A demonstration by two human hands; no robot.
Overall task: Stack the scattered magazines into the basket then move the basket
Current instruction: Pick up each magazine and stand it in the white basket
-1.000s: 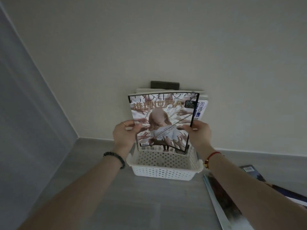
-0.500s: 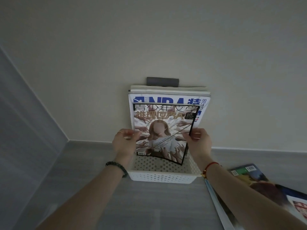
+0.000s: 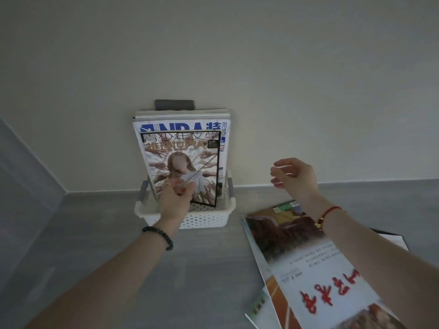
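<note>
1. The white perforated basket [image 3: 206, 218] sits on the grey floor [image 3: 99, 233], close against the pale wall [image 3: 237, 55].
2. Several magazines stand upright in it and lean back on the wall. The front one is a black-bordered magazine [image 3: 190, 162] with a long-haired figure and many reaching hands on its cover. Its bottom edge is inside the basket.
3. Right behind it stands a taller white magazine with blue letters [image 3: 180, 127]. More magazine top edges [image 3: 183, 113] show behind that one.
4. A dark grey block [image 3: 174, 104] shows on the wall just above the stack.
5. Your left hand [image 3: 174, 200] is in front of the lower left part of the black-bordered magazine. Its thumb and fingertips are drawn together near the cover. They are blurred, so I cannot tell whether they pinch the cover or only hover at it.
6. Your right hand [image 3: 294, 179] is in the air to the right of the basket, well apart from the magazines. Its fingers are loosely curled and hold nothing.
7. A large magazine with red brush characters [image 3: 308, 264] lies flat on the floor under your right forearm, to the right of the basket.
8. A green-edged magazine [image 3: 257, 305] pokes out from beneath it.
9. You wear a dark bead bracelet [image 3: 159, 236] on the left wrist and a red string bracelet [image 3: 329, 213] on the right.
</note>
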